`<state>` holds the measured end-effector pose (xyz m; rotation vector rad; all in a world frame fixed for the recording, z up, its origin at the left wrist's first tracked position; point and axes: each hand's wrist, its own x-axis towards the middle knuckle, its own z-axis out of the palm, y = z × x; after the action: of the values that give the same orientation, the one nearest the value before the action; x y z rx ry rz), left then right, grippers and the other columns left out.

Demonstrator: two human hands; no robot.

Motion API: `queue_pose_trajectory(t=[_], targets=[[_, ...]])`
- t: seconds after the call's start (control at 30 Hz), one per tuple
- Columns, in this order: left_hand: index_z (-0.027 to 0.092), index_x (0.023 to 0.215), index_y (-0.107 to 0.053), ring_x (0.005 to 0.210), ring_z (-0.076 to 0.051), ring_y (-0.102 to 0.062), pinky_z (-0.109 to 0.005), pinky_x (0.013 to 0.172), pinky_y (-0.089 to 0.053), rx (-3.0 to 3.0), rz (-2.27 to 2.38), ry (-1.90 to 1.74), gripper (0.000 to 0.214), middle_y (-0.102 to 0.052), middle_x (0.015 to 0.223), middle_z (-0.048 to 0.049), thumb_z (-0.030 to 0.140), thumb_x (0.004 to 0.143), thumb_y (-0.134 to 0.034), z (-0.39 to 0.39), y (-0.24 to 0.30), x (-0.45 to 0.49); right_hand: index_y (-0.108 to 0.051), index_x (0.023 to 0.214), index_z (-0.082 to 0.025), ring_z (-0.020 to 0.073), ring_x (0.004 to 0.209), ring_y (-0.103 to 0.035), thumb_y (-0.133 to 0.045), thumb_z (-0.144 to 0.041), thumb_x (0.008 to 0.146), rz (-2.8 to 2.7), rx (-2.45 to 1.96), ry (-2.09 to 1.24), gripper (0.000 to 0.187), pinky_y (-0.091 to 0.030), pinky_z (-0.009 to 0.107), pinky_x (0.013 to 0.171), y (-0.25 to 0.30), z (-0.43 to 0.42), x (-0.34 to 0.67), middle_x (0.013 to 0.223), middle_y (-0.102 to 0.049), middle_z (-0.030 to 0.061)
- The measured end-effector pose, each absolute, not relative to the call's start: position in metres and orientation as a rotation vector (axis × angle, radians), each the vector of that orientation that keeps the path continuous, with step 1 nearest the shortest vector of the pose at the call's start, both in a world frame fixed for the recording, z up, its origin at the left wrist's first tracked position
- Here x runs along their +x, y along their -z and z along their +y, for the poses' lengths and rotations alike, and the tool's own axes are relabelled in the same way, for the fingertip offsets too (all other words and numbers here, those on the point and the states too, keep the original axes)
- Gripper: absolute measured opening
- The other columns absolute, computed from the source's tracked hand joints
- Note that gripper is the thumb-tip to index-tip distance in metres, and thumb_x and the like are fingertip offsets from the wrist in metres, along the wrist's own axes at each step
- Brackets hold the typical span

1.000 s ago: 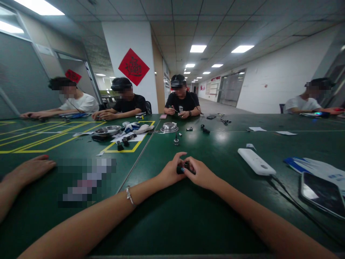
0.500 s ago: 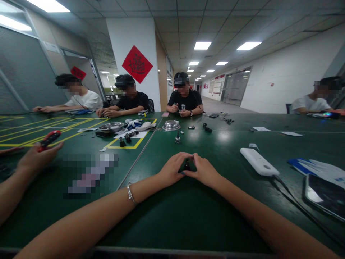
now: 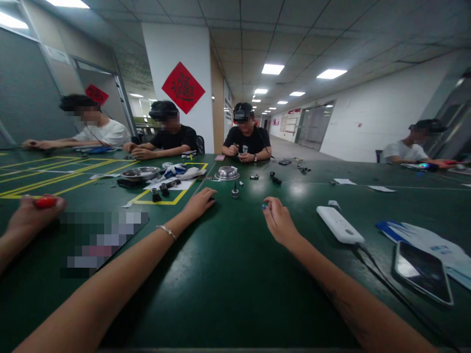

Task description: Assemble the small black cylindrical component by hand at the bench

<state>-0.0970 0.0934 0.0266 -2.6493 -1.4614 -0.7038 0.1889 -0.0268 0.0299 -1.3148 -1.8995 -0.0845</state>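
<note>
My left hand [image 3: 198, 205] reaches over the table towards the yellow-taped area, its fingers bent downward. Something small and dark shows at its fingertips; I cannot make out what it is. My right hand [image 3: 279, 219] is held over the table with loosely curled fingers apart and nothing visible in them. Between and beyond the hands stands a small metal-and-black part [image 3: 235, 190]. Behind it lies an upturned shiny metal bowl [image 3: 227, 173]. Left of my left hand are black cylindrical parts [image 3: 156, 195] by the yellow tape.
A white power bank [image 3: 339, 224] with cables, a phone [image 3: 423, 272] and a blue-white glove [image 3: 423, 240] lie on the right. A metal dish [image 3: 141, 173] and gloves [image 3: 184, 171] are at back left. A co-worker's hand [image 3: 35, 213] holds a red object nearby. Other people sit opposite.
My hands were together around a small dark object; now they are apart, the left moved left and forward, the right slightly right. That dark object no longer shows between them. The view shifted somewhat.
</note>
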Motion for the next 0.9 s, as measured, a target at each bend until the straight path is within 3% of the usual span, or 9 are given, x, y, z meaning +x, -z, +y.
queue_pose_trajectory(t=[0.1,0.23,0.37,0.47,0.57,0.7,0.77,0.9], targets=[[0.010,0.123,-0.048,0.110,-0.028,-0.050,-0.039,0.093,-0.040,-2.194,-1.874,0.629,0.041,-0.048,0.127,-0.0154,0.016,0.083,-0.045,0.118,-0.033,-0.145,-0.045,0.113,-0.013,0.0195,0.080,-0.052,-0.027,-0.033,0.094,-1.977,-1.305,0.039,0.033,-0.039,0.036,0.077,-0.027,-0.029,0.183,0.091,-0.053,0.0084],[0.014,0.124,-0.050,0.127,-0.033,-0.032,-0.049,0.104,-0.024,-1.870,-1.964,0.611,0.042,-0.050,0.129,-0.0136,0.021,0.082,-0.049,0.121,-0.034,-0.173,-0.044,0.116,-0.014,0.0193,0.087,-0.052,-0.030,-0.030,0.094,-2.047,-1.276,0.003,0.031,-0.039,0.036,0.081,-0.026,-0.032,0.178,0.098,-0.053,0.0093],[0.013,0.135,-0.037,0.136,-0.033,-0.014,-0.050,0.109,-0.008,-1.707,-1.843,0.826,0.052,-0.030,0.145,-0.0139,0.027,0.086,-0.046,0.110,-0.031,-0.165,-0.044,0.117,-0.015,0.0200,0.093,-0.051,-0.031,-0.029,0.094,-2.053,-1.266,-0.004,0.030,-0.039,0.037,0.083,-0.028,-0.033,0.177,0.103,-0.053,0.0104],[0.006,0.138,-0.026,0.135,-0.039,-0.009,-0.055,0.105,-0.013,-1.555,-1.896,1.017,0.053,-0.015,0.149,-0.0193,0.021,0.089,-0.037,0.106,-0.030,-0.163,-0.044,0.118,-0.014,0.0201,0.093,-0.051,-0.031,-0.028,0.094,-2.049,-1.263,-0.002,0.030,-0.038,0.037,0.084,-0.030,-0.034,0.177,0.105,-0.052,0.0110],[-0.003,0.136,-0.021,0.132,-0.043,-0.015,-0.058,0.098,-0.022,-1.378,-2.152,1.112,0.051,-0.024,0.142,-0.0271,0.012,0.088,-0.031,0.106,-0.032,-0.168,-0.044,0.119,-0.015,0.0201,0.094,-0.051,-0.032,-0.028,0.094,-2.048,-1.283,-0.011,0.030,-0.038,0.037,0.085,-0.031,-0.035,0.175,0.106,-0.052,0.0109],[-0.006,0.120,-0.042,0.121,-0.040,-0.038,-0.053,0.091,-0.033,-1.373,-2.381,1.006,0.040,-0.050,0.121,-0.0288,0.012,0.088,-0.028,0.107,-0.038,-0.175,-0.044,0.120,-0.016,0.0205,0.099,-0.051,-0.034,-0.028,0.094,-2.070,-1.319,-0.046,0.030,-0.038,0.037,0.087,-0.033,-0.038,0.172,0.110,-0.051,0.0110],[-0.003,0.112,-0.050,0.114,-0.039,-0.046,-0.050,0.086,-0.038,-1.436,-2.383,0.932,0.037,-0.054,0.115,-0.0287,0.013,0.087,-0.028,0.106,-0.040,-0.176,-0.044,0.120,-0.016,0.0204,0.101,-0.050,-0.034,-0.028,0.094,-2.087,-1.340,-0.078,0.030,-0.038,0.037,0.088,-0.035,-0.041,0.171,0.112,-0.051,0.0108],[-0.005,0.113,-0.047,0.106,-0.039,-0.052,-0.046,0.078,-0.044,-1.537,-2.418,0.922,0.040,-0.054,0.111,-0.0312,0.017,0.089,-0.025,0.104,-0.044,-0.175,-0.044,0.119,-0.016,0.0201,0.102,-0.050,-0.035,-0.027,0.094,-2.119,-1.371,-0.129,0.028,-0.038,0.037,0.088,-0.037,-0.045,0.167,0.113,-0.050,0.0106]])
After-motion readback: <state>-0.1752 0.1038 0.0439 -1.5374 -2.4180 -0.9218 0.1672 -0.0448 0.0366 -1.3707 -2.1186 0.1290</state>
